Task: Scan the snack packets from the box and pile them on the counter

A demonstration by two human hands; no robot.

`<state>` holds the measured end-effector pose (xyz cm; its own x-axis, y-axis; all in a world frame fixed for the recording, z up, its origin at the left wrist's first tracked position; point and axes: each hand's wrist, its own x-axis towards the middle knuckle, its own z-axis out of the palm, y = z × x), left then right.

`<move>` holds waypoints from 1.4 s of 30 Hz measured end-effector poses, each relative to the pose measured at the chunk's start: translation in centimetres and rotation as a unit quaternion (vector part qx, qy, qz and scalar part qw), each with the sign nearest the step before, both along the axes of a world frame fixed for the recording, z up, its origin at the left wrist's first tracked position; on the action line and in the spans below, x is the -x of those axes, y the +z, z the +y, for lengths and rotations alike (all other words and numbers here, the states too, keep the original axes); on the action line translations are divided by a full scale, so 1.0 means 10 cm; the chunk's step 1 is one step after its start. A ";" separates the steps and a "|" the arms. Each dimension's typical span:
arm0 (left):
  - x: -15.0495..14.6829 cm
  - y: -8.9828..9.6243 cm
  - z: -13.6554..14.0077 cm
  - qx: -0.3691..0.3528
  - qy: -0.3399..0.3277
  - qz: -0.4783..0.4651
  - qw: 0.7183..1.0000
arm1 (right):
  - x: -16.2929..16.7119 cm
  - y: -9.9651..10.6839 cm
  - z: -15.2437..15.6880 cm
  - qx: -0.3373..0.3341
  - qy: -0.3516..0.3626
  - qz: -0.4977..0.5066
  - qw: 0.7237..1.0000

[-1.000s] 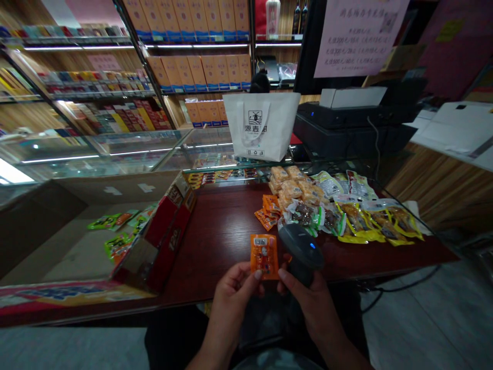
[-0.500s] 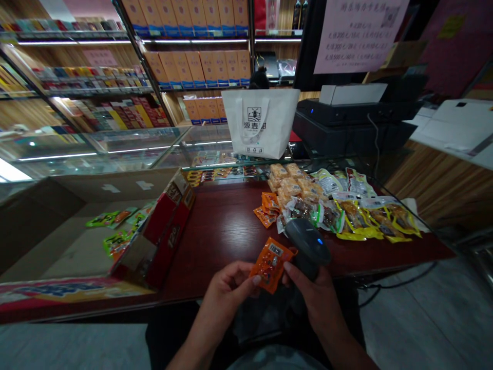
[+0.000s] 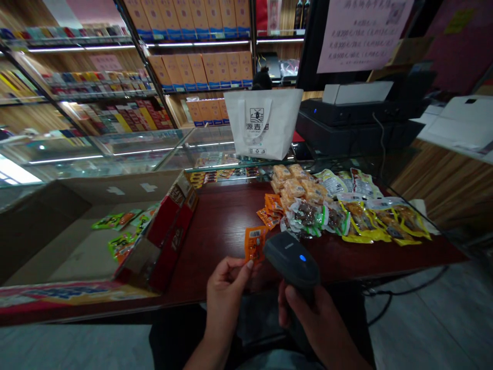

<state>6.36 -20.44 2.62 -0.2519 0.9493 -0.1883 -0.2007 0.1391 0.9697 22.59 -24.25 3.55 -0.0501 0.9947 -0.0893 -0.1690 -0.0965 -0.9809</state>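
An orange snack packet (image 3: 254, 242) is pinched at its lower edge between the thumb and fingers of my left hand (image 3: 230, 288), its barcode facing up. My right hand (image 3: 308, 313) is wrapped round the handle of a dark barcode scanner (image 3: 290, 257) with a blue light on top. The scanner's head points left at the packet, close beside it. Just beyond lie more orange packets (image 3: 270, 209) in a small pile. Next to them are clear-wrapped tan snack pieces (image 3: 295, 185) and dark-filled packs with green edges (image 3: 308, 215).
An open cardboard box (image 3: 169, 241) with several green packets (image 3: 122, 241) stands at left. Yellow-edged packs (image 3: 385, 218) lie at right. A white paper bag (image 3: 264, 123) stands behind on the glass counter, beside a black printer-like machine (image 3: 358, 123).
My right hand has let go of the orange packet and now grips the scanner handle lower down. The packet has moved left and turned more upright; the scanner has shifted left towards it.
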 end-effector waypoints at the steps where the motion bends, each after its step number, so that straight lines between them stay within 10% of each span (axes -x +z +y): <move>1: 0.00 -0.01 0.00 -0.006 0.002 0.009 1.000 | 0.01 0.02 -0.01 -0.002 0.015 -0.006 1.000; 21: -0.02 -0.06 0.09 -0.008 0.007 0.023 1.000 | -0.01 0.02 0.02 0.022 0.023 -0.045 0.998; 42: 0.00 -0.11 1.61 0.083 -0.022 -0.109 0.990 | -0.24 -0.37 0.28 0.074 -0.078 -0.023 0.994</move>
<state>6.36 -4.38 1.49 -0.1463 0.9096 -0.3888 -0.3927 0.3074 0.8668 25.03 -21.50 -0.18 0.1107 0.9661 -0.2334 -0.1481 -0.2162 -0.9651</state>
